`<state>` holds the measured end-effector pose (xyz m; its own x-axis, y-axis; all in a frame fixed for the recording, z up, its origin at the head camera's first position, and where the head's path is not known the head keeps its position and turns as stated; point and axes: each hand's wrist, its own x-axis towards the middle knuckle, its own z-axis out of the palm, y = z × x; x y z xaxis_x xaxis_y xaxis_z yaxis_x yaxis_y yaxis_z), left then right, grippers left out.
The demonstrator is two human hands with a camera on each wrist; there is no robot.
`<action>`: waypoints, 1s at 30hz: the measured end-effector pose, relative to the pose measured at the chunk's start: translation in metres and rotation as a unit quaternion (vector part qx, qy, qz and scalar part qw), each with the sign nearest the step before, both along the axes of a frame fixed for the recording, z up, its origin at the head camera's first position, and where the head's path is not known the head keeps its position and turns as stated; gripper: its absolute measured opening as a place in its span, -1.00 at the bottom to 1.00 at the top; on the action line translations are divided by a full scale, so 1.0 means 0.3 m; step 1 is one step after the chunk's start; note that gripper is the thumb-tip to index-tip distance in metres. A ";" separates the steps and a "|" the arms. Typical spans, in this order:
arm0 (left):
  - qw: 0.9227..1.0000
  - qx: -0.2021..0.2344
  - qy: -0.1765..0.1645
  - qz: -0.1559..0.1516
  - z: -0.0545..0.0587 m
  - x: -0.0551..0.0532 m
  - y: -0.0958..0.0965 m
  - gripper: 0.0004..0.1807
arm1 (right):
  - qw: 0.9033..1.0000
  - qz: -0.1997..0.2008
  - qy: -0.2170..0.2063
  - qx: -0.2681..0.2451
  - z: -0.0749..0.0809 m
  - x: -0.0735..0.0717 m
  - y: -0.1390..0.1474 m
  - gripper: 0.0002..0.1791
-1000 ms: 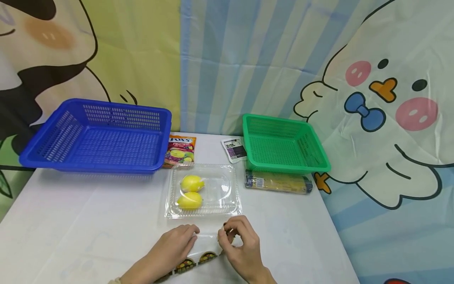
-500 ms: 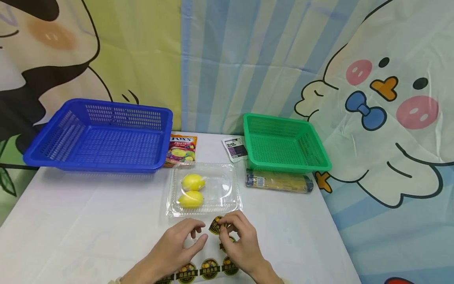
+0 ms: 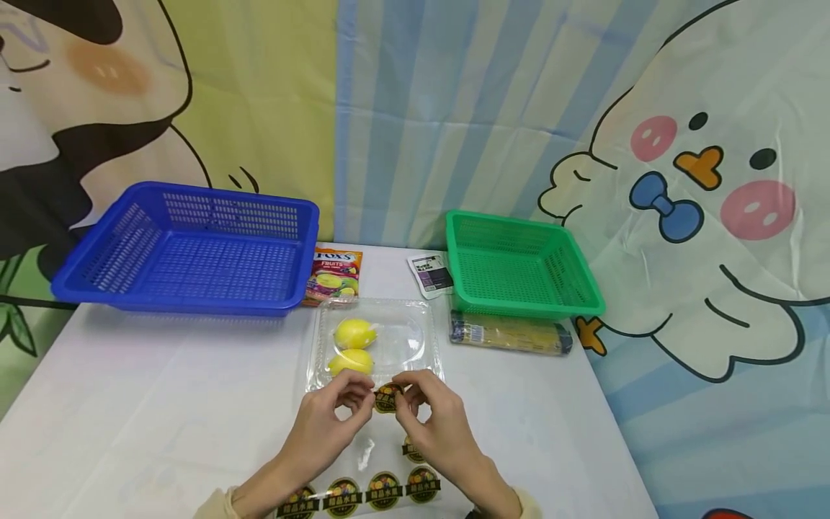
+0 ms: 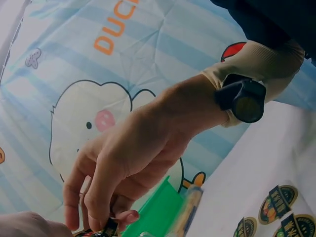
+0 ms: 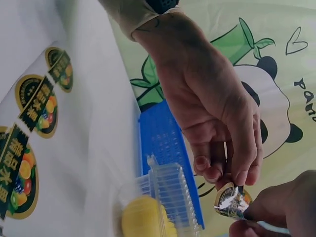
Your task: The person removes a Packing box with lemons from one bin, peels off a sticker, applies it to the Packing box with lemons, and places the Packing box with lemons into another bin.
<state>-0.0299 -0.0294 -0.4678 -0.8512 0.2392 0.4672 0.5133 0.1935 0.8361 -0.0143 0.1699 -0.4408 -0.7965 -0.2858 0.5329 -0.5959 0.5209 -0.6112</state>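
Round black-and-gold paper-like sticker (image 3: 387,398): held up between both hands, at the near side of a clear plastic clamshell box (image 3: 400,328) with two yellow lemons (image 3: 354,334). Left hand (image 3: 323,430) pinches one edge; right hand (image 3: 442,425) pinches the opposite, fingers curled, probably so the bowed piece neither folds nor sticks to itself. Translucent sheet (image 3: 384,445) of matching stickers lies on the white cloth-covered desk (image 3: 162,404), presumably close for convenience.

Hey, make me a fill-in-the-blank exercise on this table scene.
The clear plastic clamshell holds ____ lemons.
The Fox's Fruits bag lies beside the ____ basket.
The white-and-purple pouch lies beside the ____ basket.
The right hand pinches a sticker together with the ____ hand.
Missing words: two; blue; green; left.
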 end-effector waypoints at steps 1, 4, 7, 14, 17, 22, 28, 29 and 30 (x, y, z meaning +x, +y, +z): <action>1.000 -0.002 0.006 -0.001 0.002 -0.004 -0.001 -0.71 | 1.000 -0.008 -0.014 -0.003 0.003 -0.002 0.000 -0.65; 1.000 -0.007 0.019 -0.002 0.006 -0.014 -0.006 -0.72 | 0.997 -0.033 -0.064 -0.015 0.007 -0.006 0.000 -0.65; 1.000 -0.007 0.024 0.001 0.008 -0.018 -0.012 -0.72 | 0.993 -0.050 -0.105 -0.032 0.006 -0.010 0.000 -0.68; 1.000 -0.014 0.009 0.014 0.009 -0.035 -0.021 -0.74 | 0.977 -0.041 -0.182 -0.100 0.009 -0.032 0.007 -0.75; 1.000 -0.024 -0.009 0.015 0.011 -0.048 -0.025 -0.75 | 0.971 -0.055 -0.207 -0.102 0.018 -0.048 0.010 -0.80; 0.998 -0.030 -0.050 0.012 0.019 -0.078 -0.026 -0.81 | 0.965 -0.087 -0.235 -0.079 0.043 -0.083 0.009 -0.90; 0.995 -0.005 -0.098 0.015 0.033 -0.136 -0.019 -0.93 | 0.962 -0.098 -0.242 -0.084 0.068 -0.133 -0.008 -0.87; 0.995 -0.002 -0.101 0.019 0.034 -0.147 -0.017 -0.93 | 0.961 -0.096 -0.243 -0.089 0.072 -0.142 -0.010 -0.87; 0.995 0.001 -0.102 0.023 0.036 -0.157 -0.015 -0.92 | 0.960 -0.092 -0.246 -0.096 0.074 -0.152 -0.010 -0.86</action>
